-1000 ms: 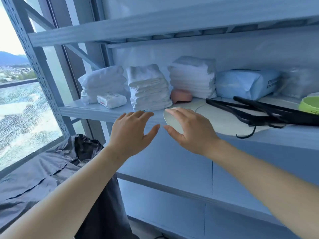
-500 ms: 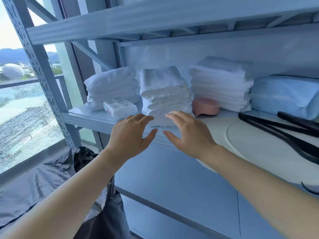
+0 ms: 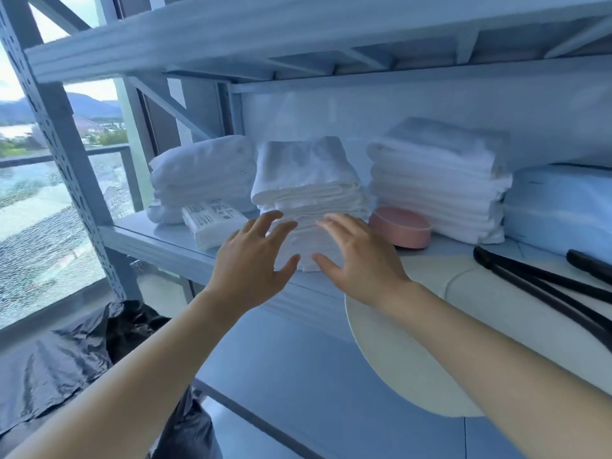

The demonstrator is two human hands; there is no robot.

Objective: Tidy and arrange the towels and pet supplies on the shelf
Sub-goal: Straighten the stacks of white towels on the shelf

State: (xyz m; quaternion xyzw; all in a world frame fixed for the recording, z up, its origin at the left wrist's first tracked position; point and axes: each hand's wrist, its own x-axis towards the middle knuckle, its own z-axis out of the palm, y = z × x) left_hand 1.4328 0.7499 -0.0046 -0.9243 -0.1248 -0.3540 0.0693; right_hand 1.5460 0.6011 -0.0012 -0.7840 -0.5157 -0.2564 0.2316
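Both hands have closed on the shelving since a second ago, from in front of its edge to the face of the middle towel pile. The pale blue-grey metal shelf point(image 3: 155, 241) carries everything: a round off-white mat point(image 3: 414, 369) overhanging its front edge at the right, then a light blue plastic-wrapped pack point(image 3: 556, 207) at the far right, then three piles of white towels. The tall folded right-hand stack point(image 3: 437, 180) looks square; the rounded left-hand bundle point(image 3: 202, 173) sits by the upright; the middle stack of folded white towels point(image 3: 308, 187) bulges forward, its upper layers hanging past the lower ones.

The left hand point(image 3: 251, 260) and right hand point(image 3: 357, 256) are empty, fingers point(image 3: 270, 220) spread, palms facing each other across the lower front of that middle stack. Whether the fingertips already touch the cloth is hard to tell from this angle.

The likely trouble is the leaning top: squeezing only the lower layers could tip the upper towels off the front. A sideways shove could push the black plastic hangers point(image 3: 543, 286) or the pink round bowl point(image 3: 400, 228) just right of the stack. The small white printed packet point(image 3: 213, 223) lies close to the left hand's knuckles and near the shelf edge, so a careless sweep may knock it down onto the black plastic sheeting point(image 3: 82, 352) below.
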